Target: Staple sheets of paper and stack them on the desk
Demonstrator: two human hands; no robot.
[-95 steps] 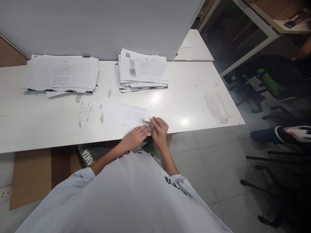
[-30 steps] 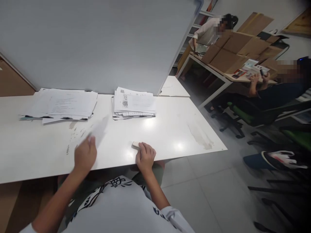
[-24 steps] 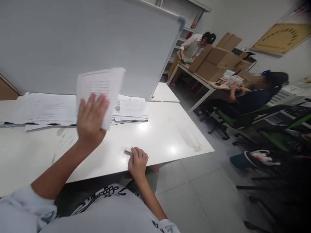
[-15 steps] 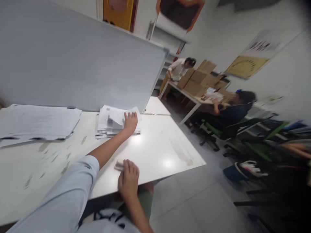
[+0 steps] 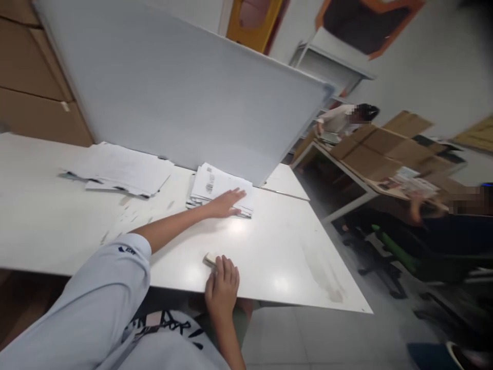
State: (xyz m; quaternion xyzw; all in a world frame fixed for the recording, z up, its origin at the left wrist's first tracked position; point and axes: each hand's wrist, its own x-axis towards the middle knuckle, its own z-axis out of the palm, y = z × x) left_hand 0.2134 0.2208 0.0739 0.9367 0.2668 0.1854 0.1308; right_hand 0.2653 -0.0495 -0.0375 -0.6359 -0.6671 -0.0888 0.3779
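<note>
My left hand [image 5: 226, 203] reaches across the table and lies over the front right part of a small stack of printed papers [image 5: 204, 186], fingers stretched out and thumb apart. The top sheet lies flat and carries grey print. Near the front edge, my right hand [image 5: 223, 288] rests on the tabletop with its fingers curled over a small cream and grey block [image 5: 209, 259]. Only the far left end of that block shows; the rest is under my fingers, so its kind is unclear.
A wider stack of papers [image 5: 121, 167] lies to the left on the white table [image 5: 269, 246]. Behind stands a whiteboard [image 5: 192, 92], with cardboard boxes [image 5: 36, 87] at its left. Two people are at another table with boxes [image 5: 370, 154] at right.
The view has swung left. My left hand has gone from bending up the top sheet of the small stack to lying spread over it. My right hand stays at the block.
</note>
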